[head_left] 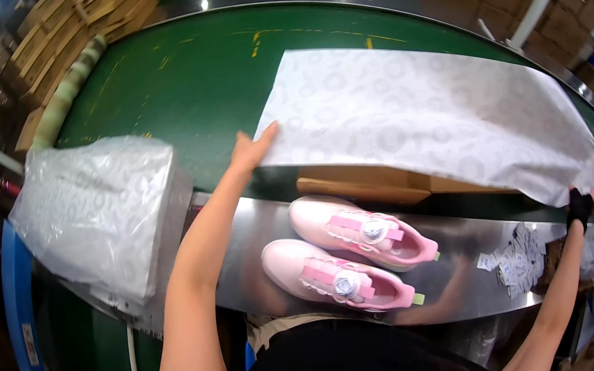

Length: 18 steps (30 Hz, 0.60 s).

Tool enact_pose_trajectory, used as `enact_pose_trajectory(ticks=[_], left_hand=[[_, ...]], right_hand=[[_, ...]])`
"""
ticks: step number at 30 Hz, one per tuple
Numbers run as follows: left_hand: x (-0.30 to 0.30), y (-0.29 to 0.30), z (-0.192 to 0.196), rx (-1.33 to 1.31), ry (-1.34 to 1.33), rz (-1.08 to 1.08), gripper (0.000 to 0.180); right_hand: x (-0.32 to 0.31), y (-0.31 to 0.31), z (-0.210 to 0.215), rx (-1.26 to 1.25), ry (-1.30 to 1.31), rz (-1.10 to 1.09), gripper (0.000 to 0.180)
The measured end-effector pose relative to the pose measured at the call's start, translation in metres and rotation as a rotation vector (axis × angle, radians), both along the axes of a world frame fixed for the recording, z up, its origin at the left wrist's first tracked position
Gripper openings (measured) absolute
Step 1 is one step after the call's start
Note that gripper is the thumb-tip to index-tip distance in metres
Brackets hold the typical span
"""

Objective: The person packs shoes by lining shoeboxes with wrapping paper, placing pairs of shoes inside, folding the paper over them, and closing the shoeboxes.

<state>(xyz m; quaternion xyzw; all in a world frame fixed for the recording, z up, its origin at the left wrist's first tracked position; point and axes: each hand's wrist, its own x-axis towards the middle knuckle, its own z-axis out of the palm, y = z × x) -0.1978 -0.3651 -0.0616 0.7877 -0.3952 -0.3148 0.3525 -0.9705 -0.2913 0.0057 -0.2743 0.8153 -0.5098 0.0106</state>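
Observation:
A large sheet of white patterned tissue paper (pixel 411 113) is stretched over an open brown cardboard box (pixel 376 186) on the green belt. My left hand (pixel 252 148) grips the sheet's near left corner. My right hand (pixel 578 206), in a black glove, holds its right corner. A pair of pink shoes (pixel 352 251) with round dial closures lies side by side on the metal ledge (pixel 258 236) just in front of me, below the box.
A stack of paper in clear plastic wrap (pixel 99 212) sits at the left. Small white tags (pixel 517 262) lie on the ledge at right. Stacks of brown cartons (pixel 70 27) line the far side of the green conveyor belt (pixel 198 76).

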Motion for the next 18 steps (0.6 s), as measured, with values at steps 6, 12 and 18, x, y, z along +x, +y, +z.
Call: enact_pose_trajectory(ticks=[6, 12, 18], left_hand=[[-0.058, 0.016, 0.012, 0.06, 1.036, -0.218, 0.06], [-0.046, 0.022, 0.016, 0.019, 1.089, -0.106, 0.032], [-0.005, 0.011, 0.008, -0.035, 0.89, -0.045, 0.03]], right_hand=[[0.163, 0.023, 0.028, 0.382, 1.413, 0.131, 0.067], [0.417, 0.118, 0.025, 0.063, 0.783, 2.136, 0.01], [0.436, 0.127, -0.012, 0.319, 1.154, 1.955, 0.009]])
